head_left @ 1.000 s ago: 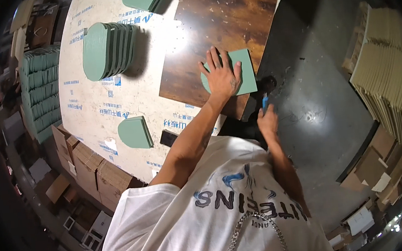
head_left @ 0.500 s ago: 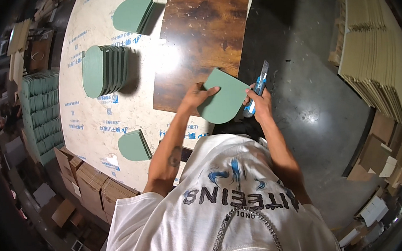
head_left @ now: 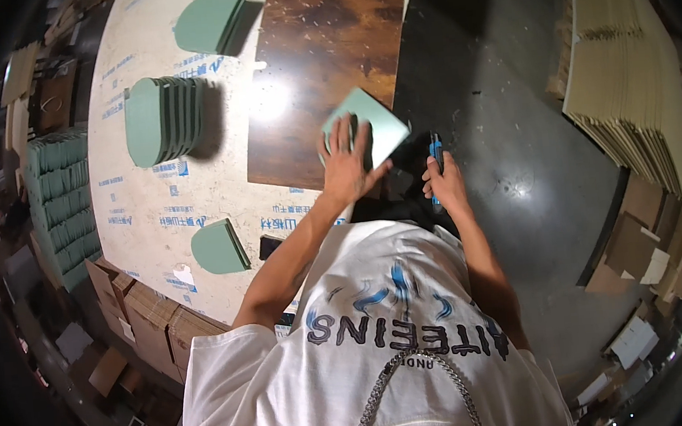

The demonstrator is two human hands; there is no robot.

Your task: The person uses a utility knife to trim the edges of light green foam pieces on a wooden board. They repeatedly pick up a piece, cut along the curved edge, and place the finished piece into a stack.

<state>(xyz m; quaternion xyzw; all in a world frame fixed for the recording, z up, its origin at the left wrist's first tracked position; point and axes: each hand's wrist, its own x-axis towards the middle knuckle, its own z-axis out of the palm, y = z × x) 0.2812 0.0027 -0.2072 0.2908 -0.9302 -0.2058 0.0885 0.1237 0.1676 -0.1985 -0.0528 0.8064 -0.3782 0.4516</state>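
My left hand (head_left: 346, 166) lies with its fingers spread on a green panel (head_left: 386, 130) with a straight-edged corner. The panel is tilted and catches the light; part of it is hidden under my palm. It rests over the near right corner of a dark brown wood-grain board (head_left: 301, 127). To the right, past the table edge, my right hand (head_left: 449, 182) is closed around a blue utility knife (head_left: 435, 152) pointing away from me. Whether its blade is out is hard to see.
On the white table (head_left: 149, 246) stand a tall stack of green panels (head_left: 147, 124), a smaller stack (head_left: 207, 23) beyond it and another (head_left: 218, 248) nearer me. A dark phone-like object (head_left: 270, 246) lies by my left forearm. Tan sheets (head_left: 625, 74) are piled at right, cartons (head_left: 151, 315) at left.
My left hand has gone from gripping the green panel's edge to lying spread on its face, and the panel has tilted. My right hand has left the panel's edge, still with the knife.
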